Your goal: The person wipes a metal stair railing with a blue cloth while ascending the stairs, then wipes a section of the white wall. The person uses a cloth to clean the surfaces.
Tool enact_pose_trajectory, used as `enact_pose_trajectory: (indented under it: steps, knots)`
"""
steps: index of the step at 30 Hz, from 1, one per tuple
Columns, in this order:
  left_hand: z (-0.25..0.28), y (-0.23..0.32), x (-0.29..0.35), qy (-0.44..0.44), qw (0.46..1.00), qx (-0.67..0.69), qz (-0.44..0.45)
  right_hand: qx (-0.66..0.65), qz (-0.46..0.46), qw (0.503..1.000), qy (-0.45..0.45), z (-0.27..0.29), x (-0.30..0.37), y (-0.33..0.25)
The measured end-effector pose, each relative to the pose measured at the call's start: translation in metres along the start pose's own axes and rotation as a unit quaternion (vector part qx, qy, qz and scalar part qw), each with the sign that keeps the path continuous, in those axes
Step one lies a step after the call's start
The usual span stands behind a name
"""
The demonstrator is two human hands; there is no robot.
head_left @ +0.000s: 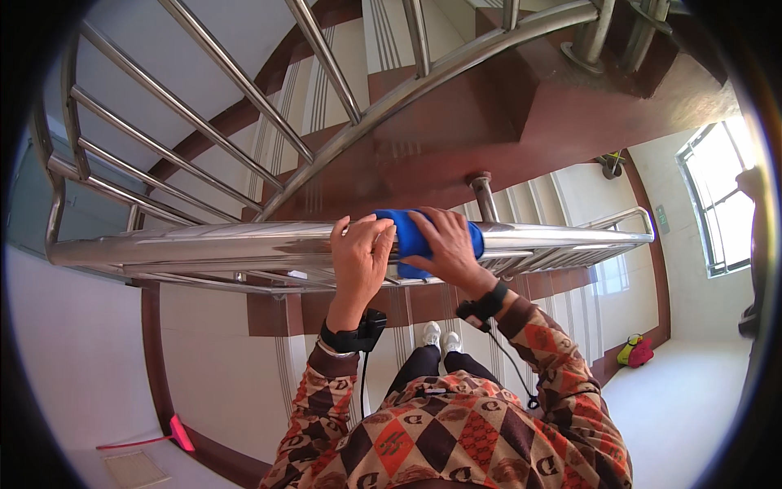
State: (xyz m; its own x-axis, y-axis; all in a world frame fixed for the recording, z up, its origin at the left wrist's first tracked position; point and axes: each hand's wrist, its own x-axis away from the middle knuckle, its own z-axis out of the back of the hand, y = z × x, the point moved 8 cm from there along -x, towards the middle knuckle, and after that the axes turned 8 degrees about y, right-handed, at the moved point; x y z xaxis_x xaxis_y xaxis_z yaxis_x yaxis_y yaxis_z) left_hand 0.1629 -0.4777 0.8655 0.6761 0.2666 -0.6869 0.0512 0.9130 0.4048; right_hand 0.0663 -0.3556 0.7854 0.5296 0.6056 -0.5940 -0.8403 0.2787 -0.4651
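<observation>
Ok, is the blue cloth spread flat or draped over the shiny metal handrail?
Draped: the blue cloth curves over the shiny metal handrail under the right hand, its lower part showing below; underside hidden.

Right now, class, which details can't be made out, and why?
- Handrail surface under the blue cloth: head view, covered by cloth.
- Palm of the right hand: head view, hidden by its own back.
- Scene outside the window: head view, lost in glare.
- Yellow-and-pink item at lower right: head view, too small to identify.
</observation>
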Motion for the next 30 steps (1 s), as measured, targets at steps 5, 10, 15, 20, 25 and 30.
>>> enact_pose_trajectory:
  steps: [5,10,15,20,25,30]
  knots:
    - [-0.001,-0.006,-0.001,0.008,1.0,0.012,0.016,-0.015,0.03,0.999,0.006,-0.011,-0.014,-0.016]
    - [-0.004,-0.008,0.004,-0.019,1.0,-0.001,0.015,0.016,-0.012,1.0,-0.008,0.009,0.013,0.033]
    - [0.009,-0.001,0.025,-0.017,0.999,-0.032,-0.011,0.06,-0.058,0.996,0.019,0.023,0.038,0.047]
    - [0.012,-0.002,0.032,-0.034,0.998,-0.026,-0.036,0.036,-0.002,0.996,0.082,-0.003,0.009,-0.024]
    - [0.032,-0.006,0.035,0.043,0.998,0.005,-0.054,-0.007,0.042,0.991,0.124,-0.023,-0.011,-0.059]
    - [0.009,-0.01,0.062,0.012,0.998,0.032,-0.056,0.017,0.047,0.987,0.151,-0.025,0.021,-0.041]
